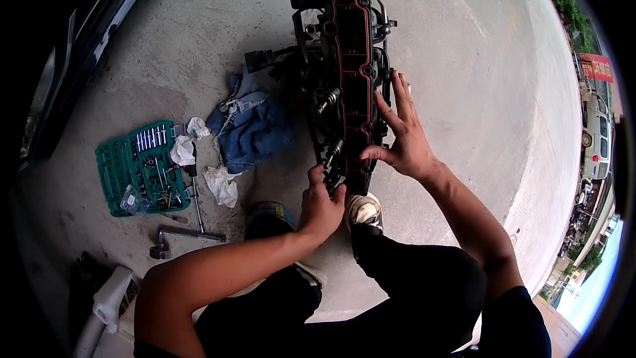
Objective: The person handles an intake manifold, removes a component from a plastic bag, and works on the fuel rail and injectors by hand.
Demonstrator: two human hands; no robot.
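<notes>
A long black engine manifold (356, 96) stands in front of me, its top openings edged by a thin red seal. Hoses and pipes run along its far end and sides. My left hand (321, 207) is closed with thumb and fingers at the near left side, around a small black-and-metal cylindrical fitting (333, 154); the exact grip is partly hidden. A similar fitting (327, 101) sticks out farther up the same side. With fingers spread, my right hand (407, 136) rests against the manifold's right edge, thumb over its top.
Left on the concrete floor lies an open green socket set (116, 176), with a ratchet (197, 209) and an angled wrench (192, 233) nearby. Crumpled white paper (222, 187) lies by blue denim cloth (248, 126). A white jug (114, 297) stands lower left. My shoe (365, 211) is by the manifold's near end.
</notes>
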